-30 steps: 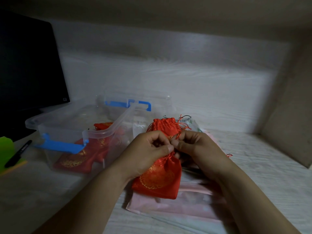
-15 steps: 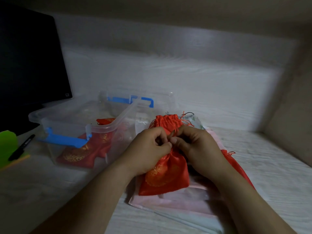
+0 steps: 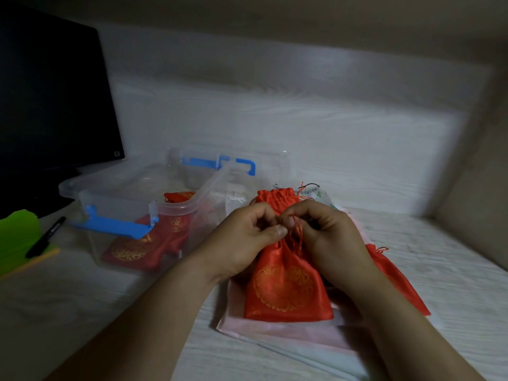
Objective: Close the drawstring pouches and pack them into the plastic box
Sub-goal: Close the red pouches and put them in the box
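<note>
A red drawstring pouch [image 3: 286, 290] with gold embroidery lies upright on a pale pink sheet [image 3: 277, 329] in front of me. My left hand [image 3: 244, 237] and my right hand [image 3: 327, 237] meet over its neck, both pinching its red cords. The pouch's gathered top [image 3: 275, 195] shows above my fingers. A second red pouch [image 3: 395, 281] lies partly hidden under my right forearm. The clear plastic box [image 3: 121, 191] with blue latches stands open at the left, holding a red pouch [image 3: 143, 246].
A dark monitor [image 3: 52, 105] stands at the back left. A black marker [image 3: 45, 237] lies on a green and yellow pad [image 3: 16, 240] at the left edge. The box's clear lid [image 3: 239, 166] rests behind it. A wall closes off the right side.
My fingertips have shifted slightly on the pouch's neck, and red cord loops now hang between my hands. The pouch's body lies lower and flatter on the pink sheet.
</note>
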